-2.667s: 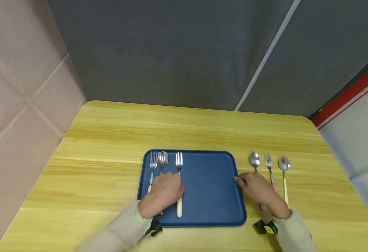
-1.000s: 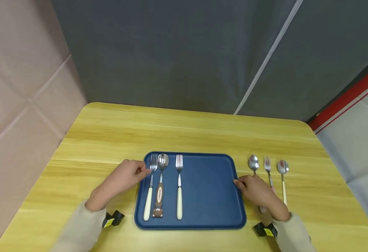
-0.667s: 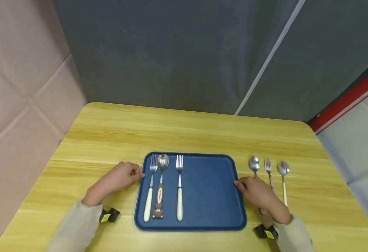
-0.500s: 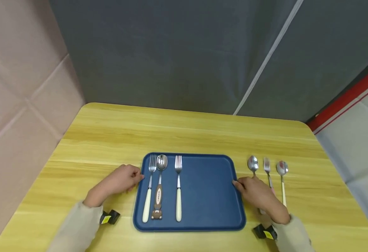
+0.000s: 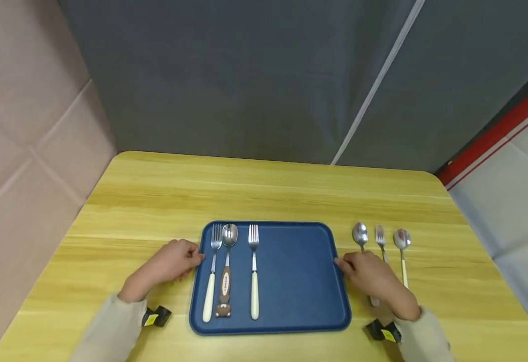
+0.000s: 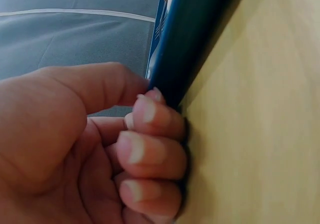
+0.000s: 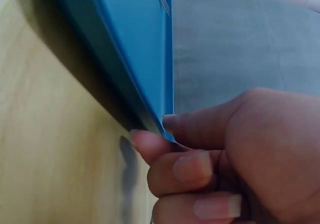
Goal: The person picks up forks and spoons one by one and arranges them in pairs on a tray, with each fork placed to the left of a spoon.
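A dark blue tray [image 5: 295, 281] lies before me, its long side facing me. My left hand [image 5: 173, 261] pinches its left rim; in the left wrist view the thumb is on top of the tray edge [image 6: 192, 34] and the fingers curl beneath. On the opposite side my right hand [image 5: 368, 274] pinches the right rim, and the right wrist view shows thumb and forefinger on the tray wall [image 7: 135, 39]. Along the tray's left half lie a cream-handled fork [image 5: 209, 296], a spoon with a brown bear handle [image 5: 225, 284] and another cream-handled fork [image 5: 255, 296].
Right of the tray, a spoon [image 5: 360, 234], a small fork [image 5: 380, 235] and a cream-handled spoon [image 5: 402, 239] lie side by side on the wooden table [image 5: 246, 188]. My right hand and forearm partly cover them. A grey partition [image 5: 228, 80] stands behind the table.
My left hand has moved left from over the cutlery to the tray's left rim and taken hold there, uncovering the bear-handled spoon. The right hand has stayed at the right rim.
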### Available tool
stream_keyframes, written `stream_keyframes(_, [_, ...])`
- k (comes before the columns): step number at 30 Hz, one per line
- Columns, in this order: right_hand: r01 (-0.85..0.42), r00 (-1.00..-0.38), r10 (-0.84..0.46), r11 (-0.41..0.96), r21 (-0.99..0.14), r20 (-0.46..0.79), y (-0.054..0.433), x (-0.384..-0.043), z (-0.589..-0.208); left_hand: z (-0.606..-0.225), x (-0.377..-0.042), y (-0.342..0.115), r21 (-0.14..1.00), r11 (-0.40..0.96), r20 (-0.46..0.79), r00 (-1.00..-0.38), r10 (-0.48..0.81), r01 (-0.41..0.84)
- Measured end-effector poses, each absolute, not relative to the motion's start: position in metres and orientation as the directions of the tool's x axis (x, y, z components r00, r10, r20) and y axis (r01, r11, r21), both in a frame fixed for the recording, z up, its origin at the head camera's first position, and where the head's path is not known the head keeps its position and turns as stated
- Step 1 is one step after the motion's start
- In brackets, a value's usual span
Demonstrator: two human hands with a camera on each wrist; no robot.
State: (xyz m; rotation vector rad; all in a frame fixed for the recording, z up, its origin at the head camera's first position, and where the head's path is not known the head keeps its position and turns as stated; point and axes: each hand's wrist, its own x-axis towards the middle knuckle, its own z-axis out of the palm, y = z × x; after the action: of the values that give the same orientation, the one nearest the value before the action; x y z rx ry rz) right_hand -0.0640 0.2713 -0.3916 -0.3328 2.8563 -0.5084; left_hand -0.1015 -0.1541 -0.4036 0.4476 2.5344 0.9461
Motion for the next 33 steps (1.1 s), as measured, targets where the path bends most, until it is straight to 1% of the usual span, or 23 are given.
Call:
stream_keyframes(9, [-0.154,-0.963,-0.213,0.936,-0.316,-0.163,0.284,-0.064,-0.382,-0.405,-0.103,-0.154,0.671,0.724,-0.25,-0.871,0.424,0.16])
stream_keyframes(13, [-0.111,-0.971,-0.167,0.949,-0.296,-0.17,0.293,-0.065,-0.374,-0.404,-0.103,-0.154,0.671,0.725,-0.25,-0.872,0.42,0.157])
stream_keyframes(19, [-0.025,-0.964,-0.091,0.966,-0.256,-0.249,0.303,-0.064,-0.368,-0.404,-0.102,-0.154,0.665,0.735,-0.267,-0.876,0.401,0.134])
stream_keyframes(27, [0.015,-0.939,-0.06,0.977,-0.215,-0.339,0.307,-0.064,-0.365,-0.404,-0.102,-0.155,0.666,0.736,-0.269,-0.881,0.389,0.122])
stream_keyframes(33, [0.032,-0.908,-0.058,0.978,-0.208,-0.415,0.309,-0.063,-0.366,-0.404,-0.1,-0.155,0.659,0.743,-0.275,-0.88,0.388,0.121])
